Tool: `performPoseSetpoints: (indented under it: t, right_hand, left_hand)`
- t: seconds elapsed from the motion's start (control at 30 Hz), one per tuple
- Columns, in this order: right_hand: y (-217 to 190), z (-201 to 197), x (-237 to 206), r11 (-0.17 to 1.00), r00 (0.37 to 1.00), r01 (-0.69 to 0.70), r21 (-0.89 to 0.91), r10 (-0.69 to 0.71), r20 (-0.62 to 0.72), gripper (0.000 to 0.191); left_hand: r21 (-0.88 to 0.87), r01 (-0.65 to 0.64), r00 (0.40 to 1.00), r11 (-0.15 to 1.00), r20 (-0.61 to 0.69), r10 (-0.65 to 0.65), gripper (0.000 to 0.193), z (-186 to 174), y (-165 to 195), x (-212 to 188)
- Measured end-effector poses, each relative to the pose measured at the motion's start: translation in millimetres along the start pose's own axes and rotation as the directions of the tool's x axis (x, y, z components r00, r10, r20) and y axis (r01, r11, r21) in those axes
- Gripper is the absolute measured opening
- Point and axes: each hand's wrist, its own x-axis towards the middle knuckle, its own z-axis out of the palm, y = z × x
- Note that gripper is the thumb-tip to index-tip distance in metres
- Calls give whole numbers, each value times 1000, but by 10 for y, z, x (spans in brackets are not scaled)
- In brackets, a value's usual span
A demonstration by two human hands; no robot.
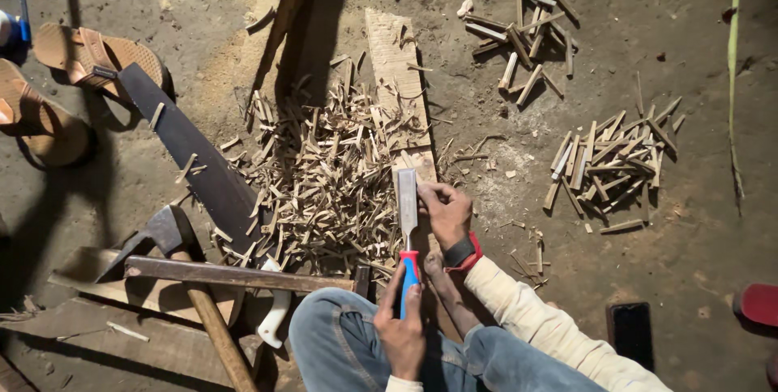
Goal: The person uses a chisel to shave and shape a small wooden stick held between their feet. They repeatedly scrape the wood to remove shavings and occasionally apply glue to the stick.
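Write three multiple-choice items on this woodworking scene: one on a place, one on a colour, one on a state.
1. Where do the sandals lie?
A. upper left of the ground
B. beside the dark phone at lower right
C. on the plank

2. What colour is the handle of the chisel?
A. all yellow
B. blue with red
C. green

3. How does the left hand stand?
A. open and flat on the ground
B. closed around the chisel handle
C. resting on the saw

Key:
1. A, since both sandals sit at the upper left, by the tip of the saw.
2. B, since the grip shows blue with a red band at its top.
3. B, since its fingers wrap the handle while the right hand steadies the blade over the plank.
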Motion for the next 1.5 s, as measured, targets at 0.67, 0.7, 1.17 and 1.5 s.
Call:
performPoseSetpoints:
  t: [0.67,0.7,1.17,1.5]
  right_hand:
    - [-122,4,42,944,994,42,-327,-6,110,26]
    - [-123,5,48,950,991,64,-307,-25,131,26]
    - [-73,86,39,993,981,-101,58,90,169,20]
    - [-37,37,20,944,987,136,-300,-105,120,22]
  left_hand:
    - [-10,85,995,996,-44,-86,40,-131,-108,-418]
    - [-8,82,996,997,-42,-82,40,-129,-127,-414]
    - [-142,229,965,963,-93,-243,43,-127,-232,-420]
    - [-54,123,991,991,-40,-125,41,-119,-146,-427]
